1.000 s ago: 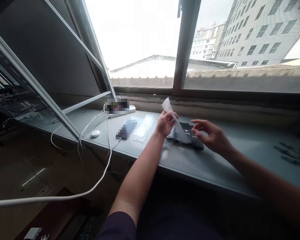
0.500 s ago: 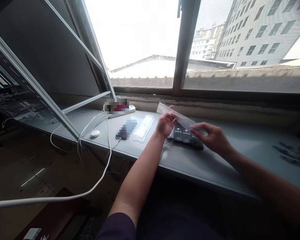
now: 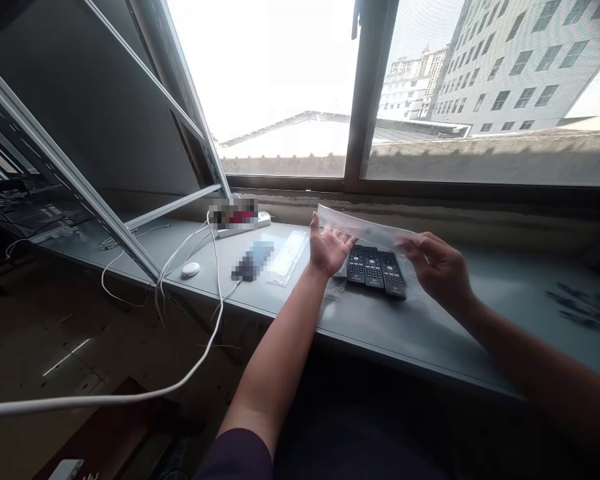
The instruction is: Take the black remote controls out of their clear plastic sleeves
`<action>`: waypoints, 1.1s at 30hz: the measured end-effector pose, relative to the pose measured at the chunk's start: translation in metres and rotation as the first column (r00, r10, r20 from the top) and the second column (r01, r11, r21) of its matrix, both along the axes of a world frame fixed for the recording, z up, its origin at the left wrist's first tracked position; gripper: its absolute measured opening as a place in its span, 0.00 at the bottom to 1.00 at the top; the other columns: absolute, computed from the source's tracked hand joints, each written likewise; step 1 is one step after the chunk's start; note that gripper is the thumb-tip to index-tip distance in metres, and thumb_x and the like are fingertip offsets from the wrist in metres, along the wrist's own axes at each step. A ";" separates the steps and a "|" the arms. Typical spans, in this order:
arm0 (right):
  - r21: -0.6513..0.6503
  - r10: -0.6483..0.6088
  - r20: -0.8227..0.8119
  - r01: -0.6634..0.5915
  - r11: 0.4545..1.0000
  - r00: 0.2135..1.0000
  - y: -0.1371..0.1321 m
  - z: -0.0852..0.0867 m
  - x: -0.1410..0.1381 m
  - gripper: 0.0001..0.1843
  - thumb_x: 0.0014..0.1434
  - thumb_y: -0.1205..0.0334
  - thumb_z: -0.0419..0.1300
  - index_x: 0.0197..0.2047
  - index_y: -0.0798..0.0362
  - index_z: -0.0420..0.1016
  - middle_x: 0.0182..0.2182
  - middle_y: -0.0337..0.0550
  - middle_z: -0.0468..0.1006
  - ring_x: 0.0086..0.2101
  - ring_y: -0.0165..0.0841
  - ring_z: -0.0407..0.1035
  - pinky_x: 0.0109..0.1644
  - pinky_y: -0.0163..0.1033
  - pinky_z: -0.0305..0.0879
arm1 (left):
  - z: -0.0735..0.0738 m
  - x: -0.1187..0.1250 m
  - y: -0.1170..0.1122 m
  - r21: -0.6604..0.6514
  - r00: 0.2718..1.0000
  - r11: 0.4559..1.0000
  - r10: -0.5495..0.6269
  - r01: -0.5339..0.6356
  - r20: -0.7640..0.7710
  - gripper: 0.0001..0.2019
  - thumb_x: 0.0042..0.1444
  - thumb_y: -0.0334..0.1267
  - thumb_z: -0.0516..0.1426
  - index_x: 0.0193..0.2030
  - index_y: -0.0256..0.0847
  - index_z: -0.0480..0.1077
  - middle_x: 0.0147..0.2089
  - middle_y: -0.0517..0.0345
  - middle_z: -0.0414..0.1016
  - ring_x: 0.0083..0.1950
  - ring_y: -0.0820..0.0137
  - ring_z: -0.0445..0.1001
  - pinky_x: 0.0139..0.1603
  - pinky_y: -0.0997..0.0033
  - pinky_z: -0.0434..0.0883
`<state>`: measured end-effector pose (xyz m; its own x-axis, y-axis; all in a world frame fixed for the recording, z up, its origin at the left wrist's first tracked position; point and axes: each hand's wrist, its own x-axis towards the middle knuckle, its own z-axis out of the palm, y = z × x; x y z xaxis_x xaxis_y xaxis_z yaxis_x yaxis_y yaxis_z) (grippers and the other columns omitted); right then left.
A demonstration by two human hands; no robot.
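Note:
A clear plastic bag point(image 3: 367, 225) stretches between my hands above the table. My right hand point(image 3: 437, 263) pinches the bag's right end between thumb and fingers. Beside the bag's left part, my left hand point(image 3: 329, 252) is open, its palm turned up, thumb raised and fingers spread toward the plastic. Whether those fingertips touch it I cannot tell. Just below the bag, black remote controls point(image 3: 373, 270) lie side by side on the table. More clear plastic point(image 3: 335, 288) lies at their left edge, partly hidden by my left hand.
Left of the remotes are a stack of clear plastic bags point(image 3: 289, 259), a blurred-out device point(image 3: 253, 260) with a cable, and a round white object point(image 3: 191, 269). A power strip point(image 3: 265, 219) sits behind them. A white cable point(image 3: 200, 360) hangs across the front; a metal frame point(image 3: 115, 227) leans at left.
My right hand has moved right and slightly up with the bag's end, uncovering the rightmost remote. My left hand's fingers have opened out and its thumb has come away from the bag.

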<state>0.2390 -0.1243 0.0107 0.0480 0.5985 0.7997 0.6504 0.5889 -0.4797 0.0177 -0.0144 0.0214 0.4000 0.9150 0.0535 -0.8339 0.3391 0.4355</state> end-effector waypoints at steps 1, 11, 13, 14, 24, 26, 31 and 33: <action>0.032 -0.018 0.021 0.017 0.999 1.000 0.001 -0.001 0.001 0.11 0.80 0.51 0.66 0.51 0.42 0.91 0.46 0.46 0.89 0.44 0.46 0.84 0.49 0.53 0.82 | 0.001 0.000 -0.002 0.003 0.999 0.999 -0.041 0.041 -0.023 0.42 0.74 0.64 0.58 0.85 0.42 0.63 0.80 0.36 0.72 0.78 0.46 0.76 0.69 0.48 0.83; 0.123 0.063 0.228 -0.093 0.988 0.972 0.010 -0.009 0.008 0.17 0.78 0.64 0.66 0.60 0.35 0.93 0.57 0.48 0.89 0.57 0.53 0.82 0.61 0.65 0.83 | -0.009 0.008 -0.010 0.128 0.881 0.934 -0.260 0.334 -0.396 0.24 0.76 0.43 0.65 0.72 0.34 0.76 0.69 0.29 0.83 0.72 0.47 0.83 0.77 0.43 0.78; 0.130 0.057 0.240 -0.090 0.987 0.969 0.011 -0.010 0.008 0.18 0.78 0.65 0.66 0.61 0.35 0.92 0.59 0.48 0.88 0.59 0.54 0.82 0.61 0.65 0.83 | -0.013 0.011 -0.008 0.150 0.858 0.934 -0.225 0.325 -0.462 0.16 0.75 0.35 0.65 0.65 0.33 0.80 0.65 0.32 0.85 0.69 0.51 0.85 0.79 0.43 0.76; 0.131 0.051 0.245 -0.086 0.988 0.968 0.011 -0.010 0.007 0.19 0.78 0.65 0.66 0.63 0.35 0.91 0.59 0.49 0.88 0.59 0.54 0.82 0.62 0.65 0.83 | -0.014 0.012 -0.007 0.155 0.851 0.938 -0.200 0.309 -0.486 0.14 0.75 0.32 0.64 0.63 0.33 0.81 0.64 0.34 0.86 0.68 0.53 0.85 0.80 0.43 0.74; 0.120 -0.031 0.198 0.007 0.993 0.980 0.007 -0.004 0.003 0.21 0.78 0.61 0.67 0.70 0.37 0.87 0.64 0.51 0.86 0.63 0.56 0.81 0.70 0.69 0.80 | -0.012 0.012 0.005 0.119 0.869 0.992 0.097 -0.044 -0.485 0.05 0.74 0.31 0.67 0.52 0.34 0.85 0.56 0.42 0.90 0.62 0.58 0.89 0.78 0.48 0.77; 0.107 0.017 0.236 -0.043 0.993 0.972 0.009 -0.005 0.002 0.21 0.78 0.62 0.66 0.69 0.38 0.88 0.62 0.50 0.88 0.63 0.56 0.82 0.69 0.69 0.80 | -0.013 0.013 0.003 0.121 0.863 0.992 0.078 -0.020 -0.498 0.06 0.74 0.31 0.67 0.52 0.34 0.85 0.56 0.42 0.90 0.61 0.57 0.89 0.78 0.48 0.77; 0.076 0.094 0.270 -0.118 0.990 0.958 0.010 -0.009 0.000 0.22 0.78 0.64 0.66 0.70 0.39 0.87 0.64 0.49 0.88 0.64 0.55 0.81 0.71 0.67 0.79 | -0.013 0.012 -0.002 0.155 0.860 0.985 0.011 0.079 -0.510 0.14 0.74 0.34 0.68 0.63 0.38 0.84 0.57 0.42 0.91 0.61 0.55 0.90 0.76 0.49 0.79; 0.073 0.081 0.264 -0.104 0.992 0.961 0.010 -0.010 0.000 0.22 0.77 0.63 0.67 0.70 0.39 0.87 0.64 0.49 0.88 0.64 0.55 0.82 0.70 0.67 0.80 | -0.014 0.012 -0.001 0.177 0.861 0.981 0.022 0.079 -0.507 0.16 0.75 0.34 0.66 0.66 0.39 0.82 0.58 0.43 0.91 0.61 0.56 0.90 0.76 0.48 0.79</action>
